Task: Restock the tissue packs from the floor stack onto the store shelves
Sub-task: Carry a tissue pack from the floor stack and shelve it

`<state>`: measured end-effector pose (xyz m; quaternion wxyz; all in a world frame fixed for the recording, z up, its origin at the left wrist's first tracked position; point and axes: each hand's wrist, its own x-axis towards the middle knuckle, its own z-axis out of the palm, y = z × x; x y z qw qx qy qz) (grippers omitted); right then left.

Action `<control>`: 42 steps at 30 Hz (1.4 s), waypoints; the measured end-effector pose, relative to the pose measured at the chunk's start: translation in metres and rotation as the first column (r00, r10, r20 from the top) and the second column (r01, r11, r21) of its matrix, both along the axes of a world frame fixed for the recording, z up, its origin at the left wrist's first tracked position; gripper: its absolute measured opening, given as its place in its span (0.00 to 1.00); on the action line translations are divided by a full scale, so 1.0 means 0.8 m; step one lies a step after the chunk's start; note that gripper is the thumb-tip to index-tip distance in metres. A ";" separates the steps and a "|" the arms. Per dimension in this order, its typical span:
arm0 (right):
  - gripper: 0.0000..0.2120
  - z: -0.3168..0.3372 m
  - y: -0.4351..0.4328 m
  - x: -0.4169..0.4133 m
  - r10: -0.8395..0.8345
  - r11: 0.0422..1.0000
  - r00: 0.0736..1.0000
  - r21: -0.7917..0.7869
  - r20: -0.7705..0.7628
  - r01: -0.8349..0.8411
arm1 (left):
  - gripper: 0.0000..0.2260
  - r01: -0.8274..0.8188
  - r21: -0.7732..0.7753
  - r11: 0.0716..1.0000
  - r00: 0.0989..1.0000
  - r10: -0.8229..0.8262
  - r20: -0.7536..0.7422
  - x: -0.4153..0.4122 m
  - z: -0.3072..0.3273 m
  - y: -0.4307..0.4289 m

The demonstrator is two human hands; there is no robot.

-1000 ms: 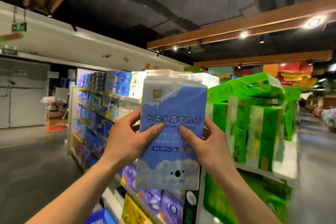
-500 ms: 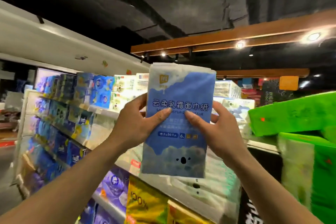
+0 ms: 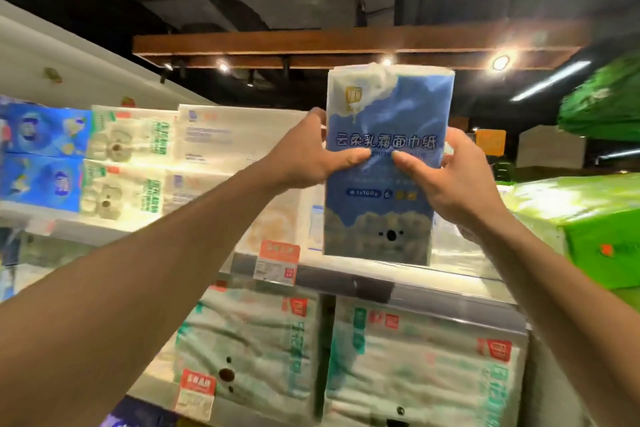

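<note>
Both your hands grip one blue tissue pack [image 3: 384, 107], which stands upright right above the front edge of the shelf [image 3: 346, 276]; you cannot tell from here whether its bottom rests on the shelf or hangs just over it. Your left hand [image 3: 304, 152] takes the pack's left edge, thumb laid across the printed front and fingers [image 3: 317, 114] curled round behind. Your right hand [image 3: 453, 177] mirrors it on the right edge, thumb on the front, fingers [image 3: 454, 139] wrapped round the side. The two thumb tips nearly meet just below the line of large characters. The pack's front faces you, white cloud print at the top and a small dark animal face near the bottom. On the shelf's front edge, left of the pack, hangs a red and white price tag [image 3: 277, 262]. Under the shelf lie big white packs [image 3: 415, 357] with green lettering, pressed side by side. Farther left, above the shelf's level, white packs with a bear print [image 3: 124, 156] stand beside bright blue packs [image 3: 38, 156], two rows high. Right of the shelf sit green packs [image 3: 595, 218], blurred. High above the shelf runs a wooden beam [image 3: 346, 45] with small lit lamps [image 3: 501, 62] set along its underside.
</note>
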<state>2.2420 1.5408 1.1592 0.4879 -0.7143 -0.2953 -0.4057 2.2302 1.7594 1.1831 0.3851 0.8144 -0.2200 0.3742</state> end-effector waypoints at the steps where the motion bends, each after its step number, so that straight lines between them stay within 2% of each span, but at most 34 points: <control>1: 0.19 0.001 0.003 0.016 -0.018 1.000 1.000 -0.003 0.003 0.018 | 0.30 0.008 0.012 1.000 1.000 -0.008 -0.002 0.016 0.002 0.004; 7: 0.19 -0.005 0.026 0.096 -0.112 0.993 0.993 -0.052 -0.049 0.109 | 0.19 0.044 0.068 0.997 0.999 -0.044 0.000 0.086 -0.002 0.025; 9: 0.19 -0.013 0.036 0.121 -0.137 0.989 0.987 -0.064 -0.083 0.131 | 0.19 0.004 0.085 0.996 1.000 -0.004 -0.008 0.107 -0.007 0.033; 11: 0.19 -0.021 0.047 0.141 -0.146 0.986 0.984 -0.093 -0.103 0.136 | 0.21 -0.101 0.126 0.987 0.995 0.102 0.003 0.126 -0.009 0.041; 14: 0.15 -0.031 0.060 0.161 -0.185 0.972 0.975 -0.167 -0.126 0.163 | 0.23 -0.278 0.285 0.917 0.955 0.295 -0.020 0.142 -0.009 0.052; 17: 0.14 -0.047 0.070 0.176 -0.211 0.963 0.966 -0.202 -0.149 0.179 | 0.33 -0.421 0.366 0.830 0.887 0.461 -0.025 0.156 -0.012 0.064; 20: 0.17 -0.054 0.081 0.186 -0.243 0.956 0.961 -0.201 -0.132 0.214 | 0.39 -0.541 0.388 0.747 0.832 0.544 0.112 0.170 -0.019 0.076; 22: 0.17 -0.055 0.088 0.189 -0.268 0.951 0.955 -0.197 -0.128 0.240 | 0.39 -0.585 0.390 0.711 0.809 0.543 0.223 0.176 -0.022 0.082; 24: 0.19 -0.058 0.098 0.191 -0.303 0.942 0.945 -0.189 -0.120 0.278 | 0.37 -0.610 0.401 0.683 0.792 0.548 0.271 0.181 -0.024 0.089; 28: 0.21 -0.070 0.117 0.192 -0.324 0.943 0.933 -0.137 -0.158 0.304 | 0.40 -0.610 0.403 0.683 0.793 0.533 0.295 0.197 -0.029 0.099; 32: 0.22 -0.077 0.127 0.182 -0.308 0.951 0.933 -0.098 -0.186 0.294 | 0.49 -0.541 0.291 0.789 0.835 0.465 0.294 0.202 -0.044 0.109; 35: 0.27 -0.081 0.122 0.168 -0.291 0.954 0.928 -0.138 -0.233 0.265 | 0.51 -0.521 0.221 0.824 0.839 0.448 0.308 0.194 -0.054 0.108; 37: 0.31 -0.084 0.115 0.149 -0.321 0.942 0.904 -0.198 -0.282 0.272 | 0.50 -0.493 0.171 0.853 0.837 0.410 0.363 0.184 -0.063 0.106; 39: 0.35 -0.092 0.108 0.124 -0.394 0.912 0.875 -0.240 -0.281 0.333 | 0.45 -0.402 0.171 0.900 0.855 0.302 0.422 0.166 -0.074 0.103; 42: 0.38 -0.111 0.098 0.078 -0.532 0.838 0.818 -0.279 -0.219 0.470 | 0.39 -0.157 0.287 0.945 0.941 0.055 0.334 0.137 -0.097 0.094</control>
